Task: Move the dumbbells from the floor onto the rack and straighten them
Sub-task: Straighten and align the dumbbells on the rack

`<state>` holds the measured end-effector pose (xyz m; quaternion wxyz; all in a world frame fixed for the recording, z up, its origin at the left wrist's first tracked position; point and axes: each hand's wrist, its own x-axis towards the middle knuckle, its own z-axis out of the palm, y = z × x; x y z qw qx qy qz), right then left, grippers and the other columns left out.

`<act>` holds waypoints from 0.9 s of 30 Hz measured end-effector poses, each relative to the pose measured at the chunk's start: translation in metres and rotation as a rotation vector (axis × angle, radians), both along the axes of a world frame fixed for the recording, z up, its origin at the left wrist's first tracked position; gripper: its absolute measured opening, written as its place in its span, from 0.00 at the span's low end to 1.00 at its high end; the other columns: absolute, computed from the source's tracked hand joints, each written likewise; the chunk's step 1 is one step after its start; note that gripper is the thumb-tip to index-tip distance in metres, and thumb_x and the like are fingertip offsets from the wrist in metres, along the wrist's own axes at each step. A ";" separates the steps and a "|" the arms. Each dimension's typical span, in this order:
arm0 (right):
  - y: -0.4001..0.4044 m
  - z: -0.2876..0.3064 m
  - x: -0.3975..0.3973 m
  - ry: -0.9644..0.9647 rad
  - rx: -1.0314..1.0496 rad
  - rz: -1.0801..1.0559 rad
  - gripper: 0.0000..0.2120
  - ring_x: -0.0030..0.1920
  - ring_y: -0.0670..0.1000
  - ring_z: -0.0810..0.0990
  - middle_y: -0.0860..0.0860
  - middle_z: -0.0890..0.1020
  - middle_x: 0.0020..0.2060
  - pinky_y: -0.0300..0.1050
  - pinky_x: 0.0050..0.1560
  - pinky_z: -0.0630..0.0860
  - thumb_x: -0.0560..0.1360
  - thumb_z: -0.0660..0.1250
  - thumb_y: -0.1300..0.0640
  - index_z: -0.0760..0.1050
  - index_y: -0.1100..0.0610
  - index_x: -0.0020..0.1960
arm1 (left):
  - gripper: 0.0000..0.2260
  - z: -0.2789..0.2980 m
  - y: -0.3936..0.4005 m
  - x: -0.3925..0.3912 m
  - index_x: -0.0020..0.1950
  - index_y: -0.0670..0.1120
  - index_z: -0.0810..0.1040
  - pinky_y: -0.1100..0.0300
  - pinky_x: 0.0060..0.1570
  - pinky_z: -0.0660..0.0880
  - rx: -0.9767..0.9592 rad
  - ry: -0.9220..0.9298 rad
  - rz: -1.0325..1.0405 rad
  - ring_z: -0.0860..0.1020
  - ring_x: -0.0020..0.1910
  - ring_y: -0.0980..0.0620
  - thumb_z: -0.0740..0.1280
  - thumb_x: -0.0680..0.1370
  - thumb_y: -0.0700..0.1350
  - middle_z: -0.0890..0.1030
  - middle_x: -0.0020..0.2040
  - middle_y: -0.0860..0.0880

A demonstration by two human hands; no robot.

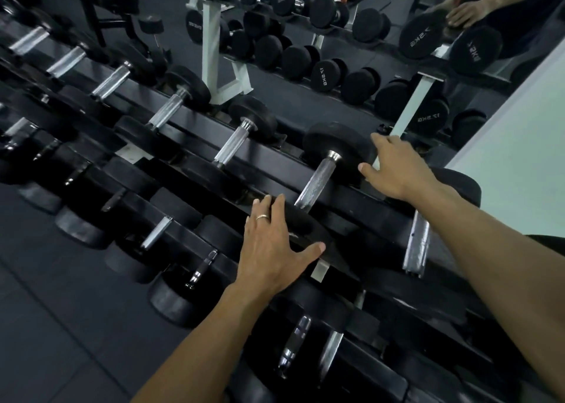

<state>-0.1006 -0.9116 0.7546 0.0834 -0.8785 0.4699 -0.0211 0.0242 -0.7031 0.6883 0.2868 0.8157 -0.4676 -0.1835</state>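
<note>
A black dumbbell with a knurled steel handle lies across the top tier of the dark rack. My left hand rests with spread fingers on its near rubber head, thumb out to the right. My right hand lies on the far head, fingers over its right edge. Neither hand curls round the handle. More dumbbells sit in a row along the top tier to the left, such as the neighbouring one.
Lower tiers hold further dumbbells. Another handle lies right of my right forearm. A wall mirror behind the rack reflects white-framed racks and my hands. Dark rubber floor spreads at the lower left.
</note>
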 end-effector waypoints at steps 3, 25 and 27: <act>0.007 0.009 -0.019 0.003 -0.020 -0.013 0.32 0.72 0.64 0.65 0.63 0.66 0.72 0.58 0.70 0.65 0.79 0.64 0.48 0.59 0.60 0.77 | 0.41 0.010 0.002 -0.019 0.78 0.47 0.53 0.46 0.77 0.46 -0.048 -0.120 -0.012 0.45 0.79 0.46 0.66 0.73 0.64 0.54 0.79 0.44; -0.031 -0.005 -0.157 -0.143 0.193 -0.006 0.29 0.63 0.60 0.75 0.58 0.77 0.65 0.55 0.64 0.72 0.76 0.68 0.44 0.66 0.55 0.72 | 0.63 -0.023 -0.023 -0.217 0.78 0.46 0.36 0.46 0.75 0.56 0.025 0.280 0.133 0.41 0.78 0.44 0.72 0.60 0.71 0.38 0.79 0.46; -0.040 -0.008 -0.156 -0.112 0.169 -0.004 0.24 0.58 0.61 0.78 0.58 0.79 0.59 0.57 0.59 0.74 0.76 0.67 0.42 0.70 0.55 0.65 | 0.64 -0.024 -0.028 -0.225 0.78 0.48 0.37 0.47 0.74 0.60 -0.021 0.319 0.218 0.46 0.79 0.44 0.74 0.58 0.69 0.39 0.79 0.49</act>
